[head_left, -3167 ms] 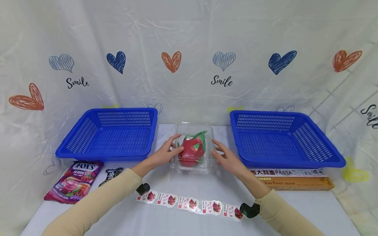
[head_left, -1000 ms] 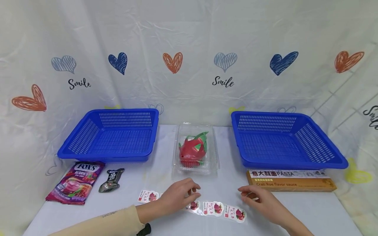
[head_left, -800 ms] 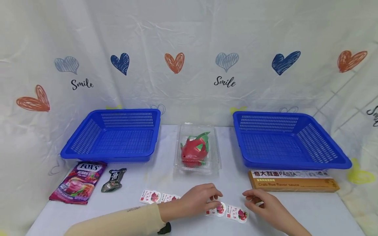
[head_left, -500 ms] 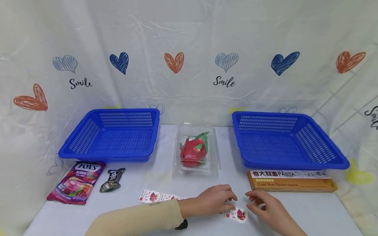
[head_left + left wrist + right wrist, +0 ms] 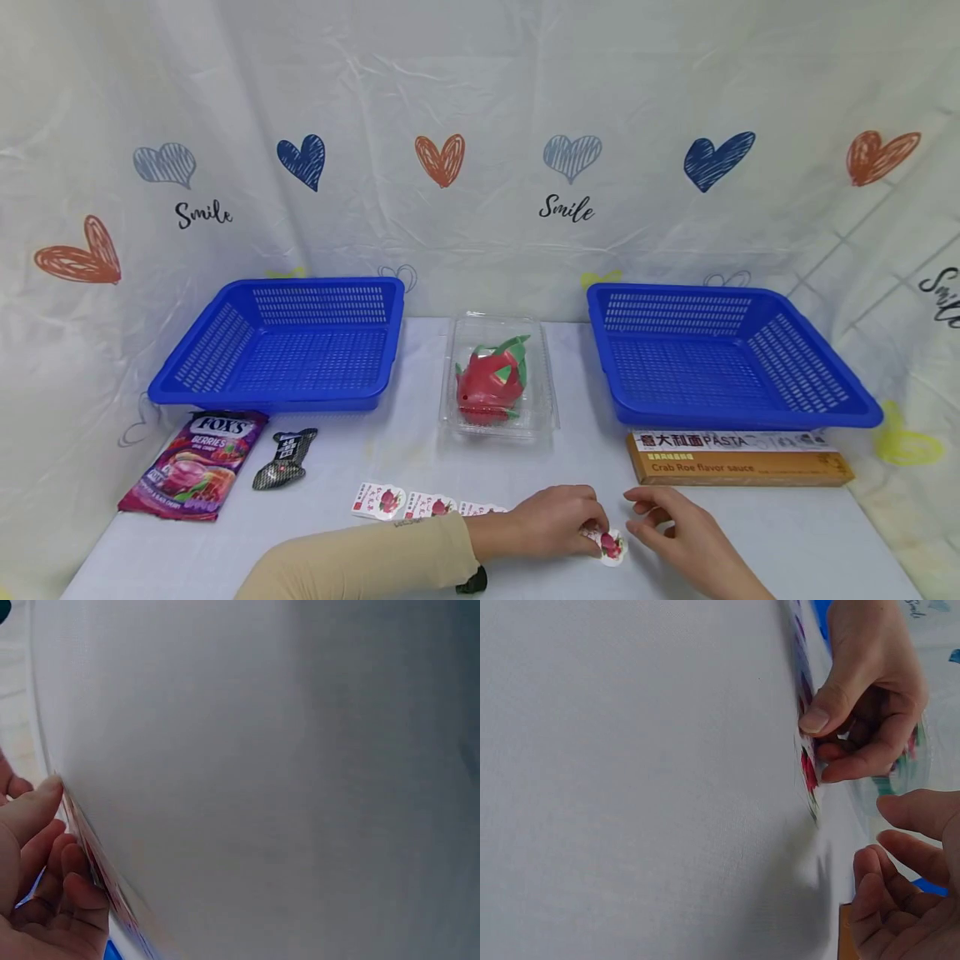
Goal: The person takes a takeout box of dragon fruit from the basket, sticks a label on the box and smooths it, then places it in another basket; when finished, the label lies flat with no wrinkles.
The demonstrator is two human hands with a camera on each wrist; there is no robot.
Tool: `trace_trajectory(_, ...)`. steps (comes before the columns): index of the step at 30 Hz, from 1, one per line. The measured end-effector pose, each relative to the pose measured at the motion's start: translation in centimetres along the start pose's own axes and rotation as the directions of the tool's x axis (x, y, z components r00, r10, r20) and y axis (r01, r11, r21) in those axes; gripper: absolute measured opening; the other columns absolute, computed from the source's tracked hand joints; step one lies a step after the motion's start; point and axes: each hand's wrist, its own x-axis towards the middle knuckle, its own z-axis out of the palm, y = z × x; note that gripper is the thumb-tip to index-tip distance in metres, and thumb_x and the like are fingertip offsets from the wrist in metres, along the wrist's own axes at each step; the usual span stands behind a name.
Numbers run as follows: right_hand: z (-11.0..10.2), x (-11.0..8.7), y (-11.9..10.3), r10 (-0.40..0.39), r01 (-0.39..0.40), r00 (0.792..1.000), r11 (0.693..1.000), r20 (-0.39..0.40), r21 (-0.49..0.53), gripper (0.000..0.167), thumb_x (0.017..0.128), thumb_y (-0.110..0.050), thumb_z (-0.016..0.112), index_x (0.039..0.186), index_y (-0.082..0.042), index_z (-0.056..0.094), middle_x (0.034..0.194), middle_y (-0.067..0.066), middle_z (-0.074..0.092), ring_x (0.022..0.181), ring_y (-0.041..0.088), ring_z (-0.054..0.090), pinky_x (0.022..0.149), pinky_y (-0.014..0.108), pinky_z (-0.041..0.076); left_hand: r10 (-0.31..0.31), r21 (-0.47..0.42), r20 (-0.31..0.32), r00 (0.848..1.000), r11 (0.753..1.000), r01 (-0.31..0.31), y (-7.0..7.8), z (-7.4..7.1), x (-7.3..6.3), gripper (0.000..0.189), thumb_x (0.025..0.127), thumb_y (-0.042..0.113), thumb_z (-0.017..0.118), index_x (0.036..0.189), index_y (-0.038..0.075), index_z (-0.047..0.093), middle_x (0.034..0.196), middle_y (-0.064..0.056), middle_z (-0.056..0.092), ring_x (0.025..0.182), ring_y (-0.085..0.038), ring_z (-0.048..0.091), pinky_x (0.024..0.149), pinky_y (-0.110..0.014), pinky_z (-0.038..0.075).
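Observation:
A strip of dragon fruit stickers (image 5: 438,506) lies across the front of the white table. My left hand (image 5: 555,521) has reached over it, thumb and forefinger pinching the strip near its right end; in the right wrist view the thumb rests at one edge of the strip (image 5: 808,769) and the forefinger at the other. The hand and sleeve cover part of the row. My right hand (image 5: 686,533) hovers just right of the last sticker, fingers loosely bent and holding nothing. Beyond both stands a clear plastic box (image 5: 542,375) with a red dragon fruit (image 5: 487,383) inside.
Two blue baskets (image 5: 277,404) stand at the back left and right. A pasta box (image 5: 738,471) lies before the right one. At the left are a purple FOX'S candy bag (image 5: 191,471) and a small dark wrapped packet (image 5: 287,458).
Both hands have left the clear box and come down to the sticker strip. The left hand has slid rightward along the row, its fingertips now closing on the end. The right hand barely moves lately.

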Motion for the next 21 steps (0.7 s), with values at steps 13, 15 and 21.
trace_trajectory(13, 0.52, 0.15, 0.04, -0.151, 0.150, 0.989, 0.988, -0.008, -0.035, 0.032, 0.083, -0.016, 0.079, 0.110, -0.005, 0.066, 0.100, 0.000, 0.063, 0.073, -0.001, 0.053, 0.065, 0.024, 0.051, -0.046, 0.024, -0.035, 0.998, 0.999, 0.047, -0.76, -0.10, 0.46, 0.017, 0.085, 0.031, 0.077, 0.099, 0.021, 0.073, 0.084, 0.016, 0.054, 0.073, 0.006, 0.043, 0.065, -0.007, 0.035)
trace_trajectory(15, 0.55, 0.20, -0.03, -0.158, 0.157, 0.987, 0.986, -0.016, -0.046, 0.032, 0.082, -0.015, 0.079, 0.109, -0.005, 0.067, 0.099, 0.000, 0.063, 0.072, -0.001, 0.053, 0.064, 0.024, 0.051, -0.054, 0.011, -0.027, 0.998, 0.998, 0.054, -0.84, -0.16, 0.64, 0.017, 0.085, 0.030, 0.077, 0.099, 0.020, 0.073, 0.083, 0.015, 0.053, 0.073, 0.005, 0.043, 0.064, -0.007, 0.035)
trace_trajectory(21, 0.77, 0.37, 0.06, -0.181, 0.180, 0.983, 0.982, -0.011, -0.059, 0.031, 0.081, -0.013, 0.079, 0.107, -0.006, 0.067, 0.096, -0.001, 0.062, 0.072, -0.002, 0.051, 0.064, 0.024, 0.050, -0.092, -0.043, 0.002, 0.996, 0.995, 0.092, -0.54, -0.47, 0.80, 0.017, 0.083, 0.021, 0.079, 0.099, 0.018, 0.073, 0.080, 0.014, 0.052, 0.072, 0.004, 0.043, 0.064, -0.008, 0.036)
